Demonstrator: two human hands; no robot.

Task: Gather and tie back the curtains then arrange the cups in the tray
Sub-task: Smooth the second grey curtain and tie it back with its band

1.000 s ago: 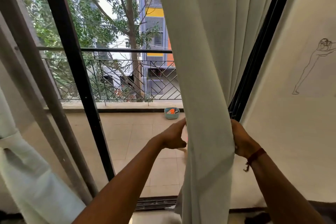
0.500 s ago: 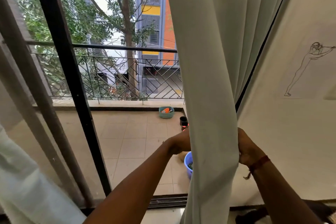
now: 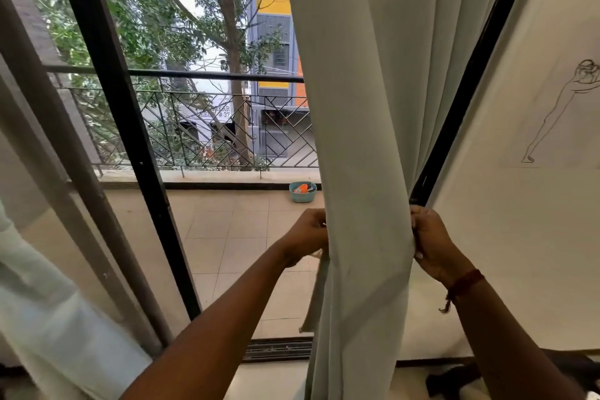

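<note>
A pale grey-green curtain (image 3: 370,140) hangs bunched in front of me, right of the glass door. My left hand (image 3: 306,237) grips its left edge at waist height, fingers curled behind the cloth. At the same height my right hand (image 3: 431,247) pinches the curtain's right edge. A narrow strip of the same cloth (image 3: 316,295) dangles below my left hand. At the far left a second pale curtain (image 3: 48,312) hangs, gathered with a band. No cups or tray are in view.
A black door frame (image 3: 130,146) divides the glass; another black frame (image 3: 464,88) runs behind the curtain's right edge. A teal tub (image 3: 302,191) sits on the tiled balcony by the railing. The white wall (image 3: 519,221) with a line drawing is on the right.
The curtain has shifted left and now hides the blue bucket and dark cups on the balcony. Both hands still hold its edges, and the cloth strip now dangles under my left hand.
</note>
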